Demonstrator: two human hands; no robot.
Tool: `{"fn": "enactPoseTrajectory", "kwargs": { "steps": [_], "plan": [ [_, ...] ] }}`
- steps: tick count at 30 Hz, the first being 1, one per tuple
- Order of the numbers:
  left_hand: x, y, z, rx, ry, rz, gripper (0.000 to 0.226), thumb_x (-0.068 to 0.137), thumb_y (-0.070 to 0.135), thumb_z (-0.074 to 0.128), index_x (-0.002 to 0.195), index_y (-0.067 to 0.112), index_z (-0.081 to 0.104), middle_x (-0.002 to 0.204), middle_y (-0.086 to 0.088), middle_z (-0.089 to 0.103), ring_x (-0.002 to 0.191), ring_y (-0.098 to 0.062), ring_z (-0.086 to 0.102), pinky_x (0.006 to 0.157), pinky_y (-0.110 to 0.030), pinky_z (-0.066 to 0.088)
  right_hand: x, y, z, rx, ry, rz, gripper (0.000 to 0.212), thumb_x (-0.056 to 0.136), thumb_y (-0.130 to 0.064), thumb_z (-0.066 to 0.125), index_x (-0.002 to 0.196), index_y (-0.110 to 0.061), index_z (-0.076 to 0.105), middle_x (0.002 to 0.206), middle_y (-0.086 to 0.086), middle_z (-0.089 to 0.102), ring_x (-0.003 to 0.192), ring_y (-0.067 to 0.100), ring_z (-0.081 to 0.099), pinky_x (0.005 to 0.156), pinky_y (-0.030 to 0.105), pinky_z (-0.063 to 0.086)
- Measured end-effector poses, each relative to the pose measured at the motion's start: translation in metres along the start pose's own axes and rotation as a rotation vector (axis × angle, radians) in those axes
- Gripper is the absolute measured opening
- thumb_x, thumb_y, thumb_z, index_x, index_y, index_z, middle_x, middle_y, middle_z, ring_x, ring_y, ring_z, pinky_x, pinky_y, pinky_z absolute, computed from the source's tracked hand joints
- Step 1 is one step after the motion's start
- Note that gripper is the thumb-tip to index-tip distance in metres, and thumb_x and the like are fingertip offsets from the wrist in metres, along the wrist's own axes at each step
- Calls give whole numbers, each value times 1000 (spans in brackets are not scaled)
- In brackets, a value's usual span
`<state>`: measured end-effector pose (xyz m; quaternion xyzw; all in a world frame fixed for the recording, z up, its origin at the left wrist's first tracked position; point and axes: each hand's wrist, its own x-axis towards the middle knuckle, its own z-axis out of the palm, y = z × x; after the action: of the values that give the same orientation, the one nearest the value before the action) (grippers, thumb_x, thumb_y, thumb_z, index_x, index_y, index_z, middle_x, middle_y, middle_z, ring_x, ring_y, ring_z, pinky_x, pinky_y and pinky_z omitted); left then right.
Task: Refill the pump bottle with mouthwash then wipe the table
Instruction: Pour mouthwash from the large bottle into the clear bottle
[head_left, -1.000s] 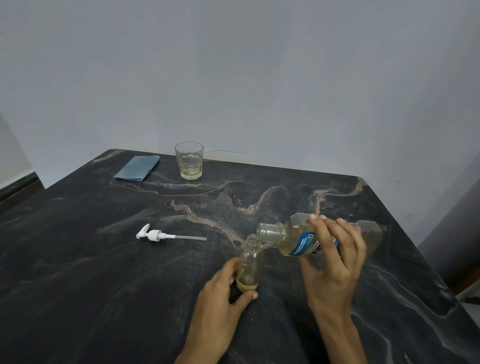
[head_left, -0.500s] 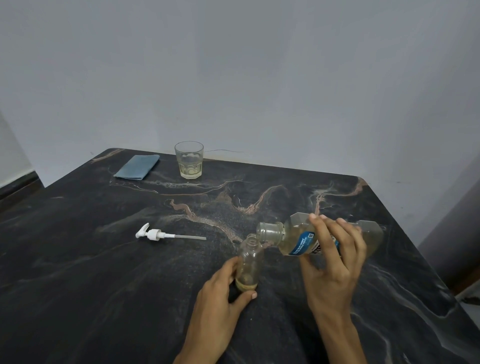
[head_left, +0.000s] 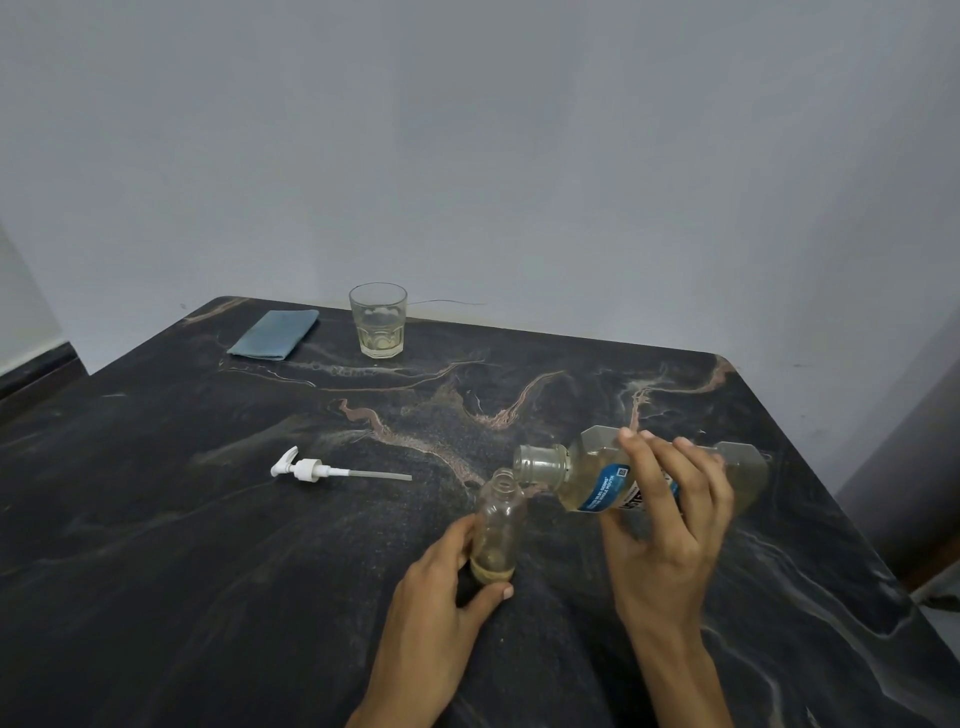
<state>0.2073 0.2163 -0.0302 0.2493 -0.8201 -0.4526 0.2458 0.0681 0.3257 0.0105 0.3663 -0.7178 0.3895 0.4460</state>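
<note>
Pump bottle (head_left: 500, 525) stands upright, gripped low by the left hand (head_left: 441, 587). Just right of it, the right hand (head_left: 670, 525) grips the tilted mouthwash bottle (head_left: 597, 478), its mouth at the pump bottle's opening.

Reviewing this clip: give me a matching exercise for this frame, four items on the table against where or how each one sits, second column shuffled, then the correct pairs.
Things
1. pump head
2. blue cloth
3. drinking glass
4. small clear bottle

States
A. upright near the far edge, some pale liquid inside
B. folded flat at the far left corner
C. lying on its side, tube pointing right
D. upright, uncapped, held at the base by the left hand

Pairs: 1-C, 2-B, 3-A, 4-D
</note>
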Motion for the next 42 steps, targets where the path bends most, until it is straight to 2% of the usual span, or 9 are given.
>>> {"fn": "enactPoseTrajectory", "kwargs": {
  "steps": [3, 7, 12, 15, 21, 26, 32, 42],
  "plan": [
    [0, -1, 0, 5, 1, 3, 61, 73, 23, 79, 108, 59, 43, 111, 22, 64, 105, 8, 59, 95, -29, 49, 1, 0, 1, -5, 7, 1, 78, 57, 6, 85, 122, -19, 49, 117, -2, 49, 115, 24, 44, 108, 41, 29],
    [1, -2, 1, 9, 6, 3, 61, 73, 23, 79, 108, 58, 43, 111, 22, 64, 105, 7, 59, 95, -29, 49, 1, 0, 0, -4, 7, 3, 81, 56, 8, 85, 123, -19, 49, 117, -2, 49, 115, 24, 43, 108, 41, 28],
    [1, -4, 1, -2, -10, -11, 59, 73, 24, 78, 119, 46, 48, 113, 21, 64, 107, 6, 59, 96, -31, 49, 1, 0, -1, -3, -6, 7, 82, 54, 9, 86, 122, -19, 49, 118, -2, 48, 115, 25, 43, 110, 37, 25],
    [0, -2, 1, 6, -7, -2, 59, 73, 25, 78, 112, 54, 46, 112, 22, 63, 107, 7, 58, 96, -29, 49, 1, 0, 0, -5, -5, 6, 83, 54, 9, 86, 122, -19, 49, 117, -2, 49, 115, 25, 43, 111, 37, 25],
    [0, -2, 1, 20, -5, 2, 61, 73, 25, 79, 109, 58, 43, 112, 23, 63, 107, 8, 58, 96, -29, 49, 1, 0, 0, 1, -20, 13, 83, 54, 10, 85, 123, -19, 49, 118, -2, 48, 116, 25, 43, 108, 43, 28],
    [1, -2, 1, 20, -9, -3, 59, 73, 24, 79, 113, 51, 45, 111, 21, 64, 106, 6, 59, 96, -30, 49, 1, 0, 0, 5, -18, 12, 83, 54, 8, 86, 123, -20, 48, 118, -2, 48, 115, 25, 42, 103, 48, 34],
    [2, -1, 0, 33, -9, 6, 65, 71, 20, 81, 105, 57, 40, 111, 19, 64, 104, 8, 59, 95, -24, 48, 2, -2, 0, 6, -5, 4, 84, 53, 9, 85, 123, -20, 48, 117, -2, 49, 114, 25, 43, 106, 41, 30],
    [3, -2, 1, 31, -3, 12, 66, 69, 19, 81, 105, 57, 40, 111, 20, 64, 104, 8, 60, 95, -23, 48, 2, -1, 0, -4, -15, 3, 86, 52, 8, 86, 124, -20, 48, 117, -2, 49, 114, 25, 43, 101, 48, 34]
  ]
}}
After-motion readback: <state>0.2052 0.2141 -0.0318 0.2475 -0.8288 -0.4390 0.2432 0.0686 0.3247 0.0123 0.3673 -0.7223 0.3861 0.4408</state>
